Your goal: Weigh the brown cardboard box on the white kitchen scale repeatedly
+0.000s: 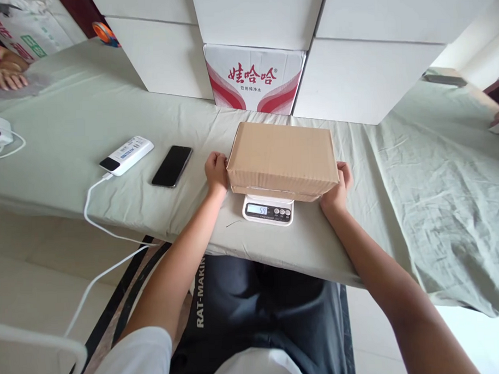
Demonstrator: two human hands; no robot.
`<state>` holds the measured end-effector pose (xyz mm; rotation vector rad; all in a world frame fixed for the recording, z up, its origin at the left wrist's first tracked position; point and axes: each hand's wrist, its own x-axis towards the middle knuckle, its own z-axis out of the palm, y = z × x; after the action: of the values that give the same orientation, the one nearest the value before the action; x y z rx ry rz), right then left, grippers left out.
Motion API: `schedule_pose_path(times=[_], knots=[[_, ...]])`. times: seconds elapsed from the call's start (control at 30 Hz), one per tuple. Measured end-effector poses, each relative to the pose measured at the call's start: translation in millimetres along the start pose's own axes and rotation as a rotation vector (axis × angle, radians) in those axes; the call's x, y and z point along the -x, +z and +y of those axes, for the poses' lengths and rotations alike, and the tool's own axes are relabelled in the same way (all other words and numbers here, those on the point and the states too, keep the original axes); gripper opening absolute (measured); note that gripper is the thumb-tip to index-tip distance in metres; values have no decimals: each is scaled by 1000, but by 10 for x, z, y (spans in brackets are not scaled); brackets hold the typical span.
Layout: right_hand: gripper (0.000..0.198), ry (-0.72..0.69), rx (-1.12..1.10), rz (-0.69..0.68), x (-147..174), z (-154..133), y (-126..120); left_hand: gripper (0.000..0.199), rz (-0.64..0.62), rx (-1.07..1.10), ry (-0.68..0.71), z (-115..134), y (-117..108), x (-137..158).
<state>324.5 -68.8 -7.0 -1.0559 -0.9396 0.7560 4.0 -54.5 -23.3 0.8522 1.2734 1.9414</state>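
Note:
A brown cardboard box (281, 156) sits over a small white digital scale (271, 220), hiding most of its platform. Digits that look like 59 show on the lit display. At the box's left end, my left hand (217, 172) grips with curled fingers, its fingertips partly out of sight. My right hand (337, 190) is closed around the lower right end, and the box covers some of its fingers. Whether my hands bear part of the box's weight, I cannot tell.
A black phone (172, 166) and a white power bank (128, 154) with a cable lie left on the green cloth (201, 210). White boxes (364, 76) and a red-and-white carton (256, 80) stand behind. Another person's hand (10, 76) rests at far left.

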Motion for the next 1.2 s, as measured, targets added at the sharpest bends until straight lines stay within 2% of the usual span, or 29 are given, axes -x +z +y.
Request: schedule_pose_path(times=[0.07,0.23,0.4,0.57,0.7,0.8,0.93,1.03,1.13,1.2], knots=[[27,-48,-6,2,42,-43,-23,44,85,8,26,82,-34,120],[20,-96,25,-55,205,-176,-54,47,-35,63,51,305,-264,551],[22,-119,8,-50,319,-260,26,60,-152,104,-56,291,-422,774],[22,-51,-12,-17,362,-370,69,67,-199,105,-95,262,-331,753],[32,132,-86,-106,477,-518,78,69,-235,123,-87,377,-167,708],[35,186,-138,-203,511,-595,126,69,-268,113,-76,480,-12,586],[46,81,-189,-207,213,-544,341,66,-283,140,27,420,287,159],[57,-2,-141,-223,-178,-337,565,68,-247,218,43,125,558,-254],[63,-23,-124,-217,-465,-35,717,72,-164,249,-87,-242,755,-560],[66,-30,-126,-196,-540,159,751,71,-142,247,-128,-438,796,-677]])
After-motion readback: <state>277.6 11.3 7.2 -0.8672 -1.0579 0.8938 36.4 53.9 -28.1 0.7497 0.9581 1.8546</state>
